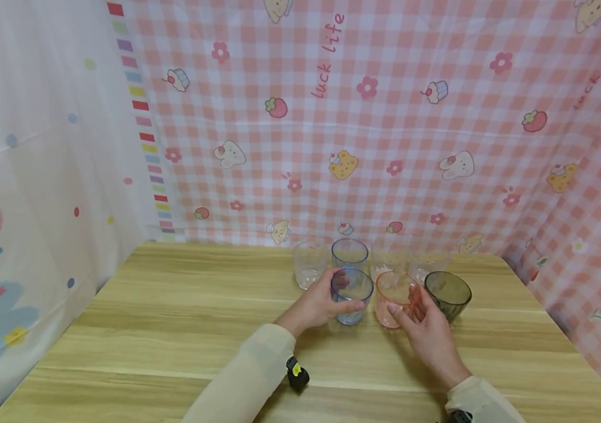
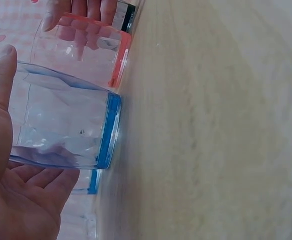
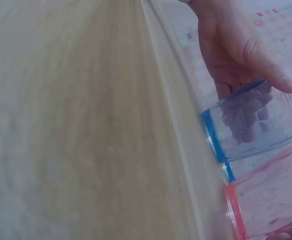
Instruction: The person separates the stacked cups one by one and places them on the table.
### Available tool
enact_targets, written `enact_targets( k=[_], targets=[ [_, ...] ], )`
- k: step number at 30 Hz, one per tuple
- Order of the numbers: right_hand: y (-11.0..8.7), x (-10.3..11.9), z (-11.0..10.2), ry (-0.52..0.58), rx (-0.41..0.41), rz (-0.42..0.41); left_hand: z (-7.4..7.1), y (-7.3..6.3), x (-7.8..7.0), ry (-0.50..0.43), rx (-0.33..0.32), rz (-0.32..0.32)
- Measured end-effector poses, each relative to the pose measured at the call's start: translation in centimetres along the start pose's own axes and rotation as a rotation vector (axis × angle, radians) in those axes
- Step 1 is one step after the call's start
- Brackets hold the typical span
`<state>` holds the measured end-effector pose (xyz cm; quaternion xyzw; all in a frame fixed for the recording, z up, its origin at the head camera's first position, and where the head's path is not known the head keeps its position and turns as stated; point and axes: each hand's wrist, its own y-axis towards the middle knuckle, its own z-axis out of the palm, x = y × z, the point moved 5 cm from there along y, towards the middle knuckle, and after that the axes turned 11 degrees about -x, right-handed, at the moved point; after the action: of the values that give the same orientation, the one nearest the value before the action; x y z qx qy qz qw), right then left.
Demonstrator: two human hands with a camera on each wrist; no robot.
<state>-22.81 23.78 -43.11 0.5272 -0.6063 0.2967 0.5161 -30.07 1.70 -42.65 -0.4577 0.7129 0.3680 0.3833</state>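
A blue-tinted glass [image 1: 354, 288] stands upright on the table, held by my left hand [image 1: 321, 302] with the thumb at its near side and the fingers behind it. Just to its right is a pink-tinted glass [image 1: 388, 292], which my right hand [image 1: 429, 335] grips from the right, thumb in front and fingers on the far side. In the left wrist view the blue glass [image 2: 65, 120] shows its thick blue base at the tabletop. The right wrist view has the pink glass [image 3: 271, 200] at the lower right, with much of my right hand out of frame.
A dark olive glass [image 1: 449, 294] stands close to the right of my right hand. Behind the front glasses is a row with a clear glass [image 1: 308, 271], another blue glass [image 1: 350, 251] and more clear glasses [image 1: 429, 261]. A checked cloth [image 1: 258, 135] hangs behind the wooden table [image 1: 173, 329].
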Motion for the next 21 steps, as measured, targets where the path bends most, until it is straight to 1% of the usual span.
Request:
enact_targets(
  k=[7, 10, 14, 18, 21],
  targets=[
    [0.2, 0.2, 0.1, -0.018, -0.003, -0.026, -0.2, 0.1, 0.0, 0.021, -0.012, -0.007],
    [0.1, 0.1, 0.0, -0.072, -0.007, -0.005, -0.2, -0.1, 0.1, 0.059, -0.025, -0.012],
    [-0.7, -0.2, -0.4, -0.143, 0.014, 0.024, -0.2, -0.6, 0.4, 0.091, -0.028, -0.024],
    [-1.6, -0.1, -1.0, -0.159, 0.054, 0.003, -0.9, -1.1, 0.3, 0.069, 0.003, -0.035],
    [-2.2, 0.3, -1.9, -0.204, 0.044, -0.024, -2.0, -1.5, 0.0, 0.076, 0.034, -0.042]
  ],
)
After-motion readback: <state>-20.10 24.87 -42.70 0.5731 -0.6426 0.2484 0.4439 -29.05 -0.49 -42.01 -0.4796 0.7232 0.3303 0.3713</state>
